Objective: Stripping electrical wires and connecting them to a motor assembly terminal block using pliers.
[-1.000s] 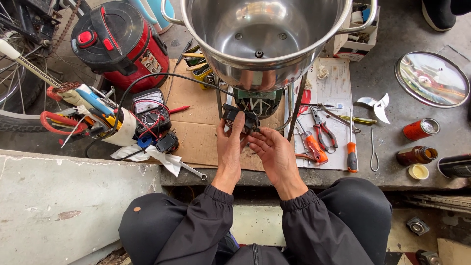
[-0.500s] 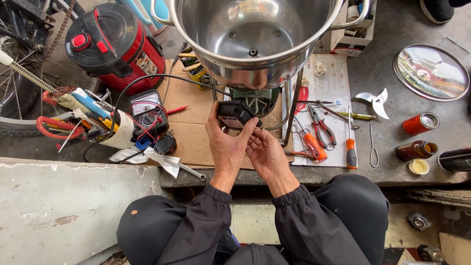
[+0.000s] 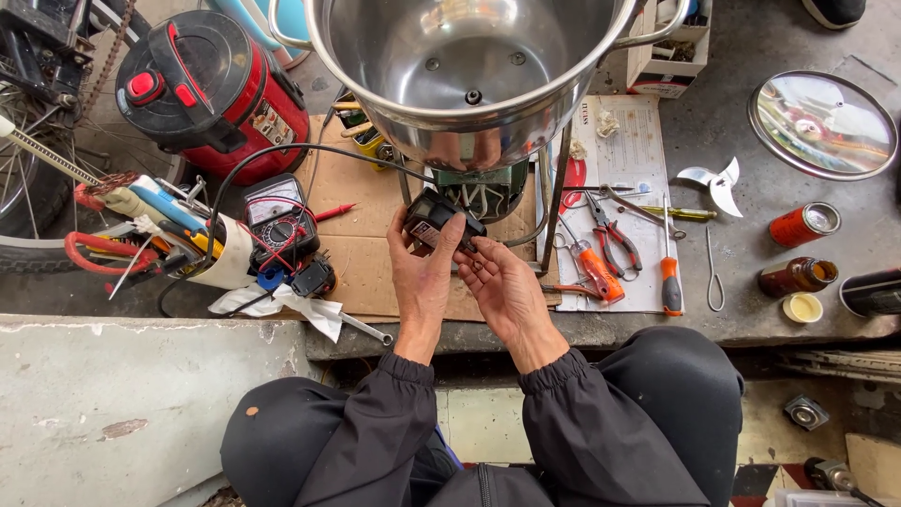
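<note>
My left hand (image 3: 419, 277) grips a small black box-shaped electrical part (image 3: 437, 218) with a cable running from it. My right hand (image 3: 504, 286) pinches at the part's right end, where thin wires come out. Both hands sit just below a large stainless steel pot (image 3: 469, 66) mounted on a metal frame, with a green motor (image 3: 488, 192) under it. Brown cardboard (image 3: 361, 253) lies beneath the hands.
A red and black cooker (image 3: 211, 89) stands at the left, with a multimeter (image 3: 280, 223) near it. Pliers (image 3: 615, 230) and orange-handled screwdrivers (image 3: 668, 272) lie on paper at the right. Further right are a steel blade (image 3: 715, 183), a round lid (image 3: 821, 122) and small cans (image 3: 802, 225).
My hands have lifted the black part from under the motor and drawn it a little toward me. The view has shifted closer.
</note>
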